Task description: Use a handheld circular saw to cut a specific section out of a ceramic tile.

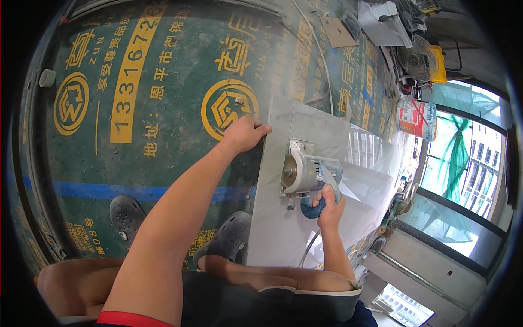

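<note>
My right hand (pixel 330 207) is closed around the rear handle of a blue and silver handheld circular saw (pixel 303 173), its round blade side turned to the left. The saw rests on a large glossy pale grey tile (pixel 277 229) with fine lines across its face. To the left of the tile, my left hand (pixel 245 134) is curled, its thumb stretched out to touch the tile's left edge. Its other fingers are folded and partly hidden, so anything in them cannot be made out. A grey cord (pixel 309 248) runs from the saw toward me.
Green printed protective sheeting (pixel 180 120) covers the floor, crossed by blue tape (pixel 109 191). My grey clogs (pixel 231 237) stand left of the tile. A white cap-like ring (pixel 47 78) lies far left. A bucket (pixel 417 118) and a fan (pixel 417 59) stand by the window at right.
</note>
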### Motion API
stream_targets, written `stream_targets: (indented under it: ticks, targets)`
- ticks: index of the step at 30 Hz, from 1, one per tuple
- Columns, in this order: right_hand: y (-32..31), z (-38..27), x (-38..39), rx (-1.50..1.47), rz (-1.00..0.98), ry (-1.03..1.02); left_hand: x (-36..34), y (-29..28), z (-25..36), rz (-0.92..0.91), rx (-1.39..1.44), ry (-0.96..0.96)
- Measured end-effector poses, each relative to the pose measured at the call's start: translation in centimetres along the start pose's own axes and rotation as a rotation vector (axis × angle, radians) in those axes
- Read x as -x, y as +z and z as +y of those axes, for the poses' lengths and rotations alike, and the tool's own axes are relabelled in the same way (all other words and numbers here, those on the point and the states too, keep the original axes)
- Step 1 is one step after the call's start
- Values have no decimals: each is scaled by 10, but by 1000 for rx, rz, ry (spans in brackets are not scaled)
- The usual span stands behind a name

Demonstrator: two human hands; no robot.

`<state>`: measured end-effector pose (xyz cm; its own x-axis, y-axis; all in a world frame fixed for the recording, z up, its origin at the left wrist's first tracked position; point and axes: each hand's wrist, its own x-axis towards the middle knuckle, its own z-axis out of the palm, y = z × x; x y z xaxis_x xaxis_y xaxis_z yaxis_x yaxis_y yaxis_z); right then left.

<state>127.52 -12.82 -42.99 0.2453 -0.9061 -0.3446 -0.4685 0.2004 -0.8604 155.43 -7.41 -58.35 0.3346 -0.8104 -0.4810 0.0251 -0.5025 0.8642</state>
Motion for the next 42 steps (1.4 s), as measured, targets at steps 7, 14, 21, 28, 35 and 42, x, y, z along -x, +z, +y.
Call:
stream_targets:
  ticks: [7,14,21,28,35,42]
  targets:
    - [-3,1,2,37,15,14,0,-1,3,-12,-7,12]
    - [-6,5,4,13,0,15,1,-5,6,-48,-13,-42]
    - [-8,10,7,13,2,0,3,-4,6,-20,12,-32]
    - [-12,12,10,37,-9,-11,4,-4,5,-14,4,-44]
    - [-13,9,14,50,12,-8,3,-7,8,-68,-34,-72]
    - [-12,13,13,16,20,24,3,-7,9,-65,-34,-93]
